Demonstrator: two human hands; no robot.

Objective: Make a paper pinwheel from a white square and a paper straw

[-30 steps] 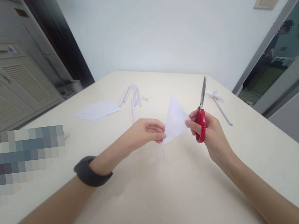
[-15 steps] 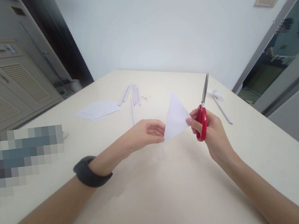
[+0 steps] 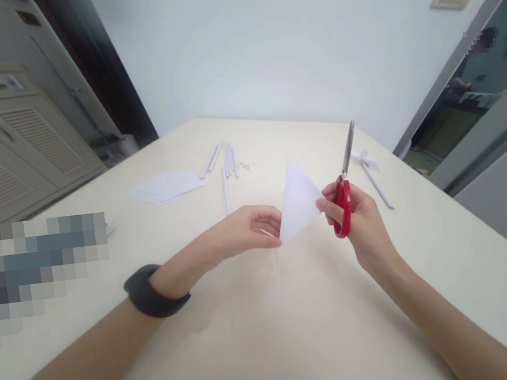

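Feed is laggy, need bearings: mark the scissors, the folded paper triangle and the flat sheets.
scissors (image 3: 342, 207): head view, red handle.
folded paper triangle (image 3: 297, 200): head view, middle of its face.
flat sheets (image 3: 166, 186): head view, top sheet's middle.

We see: paper triangle (image 3: 298, 200) white | scissors (image 3: 344, 189) red-handled, silver blades | worktop (image 3: 269, 328) cream | wristband (image 3: 153, 291) black | paper rolls (image 3: 227, 159) white

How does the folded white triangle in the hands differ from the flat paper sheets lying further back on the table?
The triangle is held up off the table, pinched between left hand and right hand; the flat sheets lie untouched. The triangle comes to a point; the flat sheets look four-sided and spread wider. Both are plain white paper.
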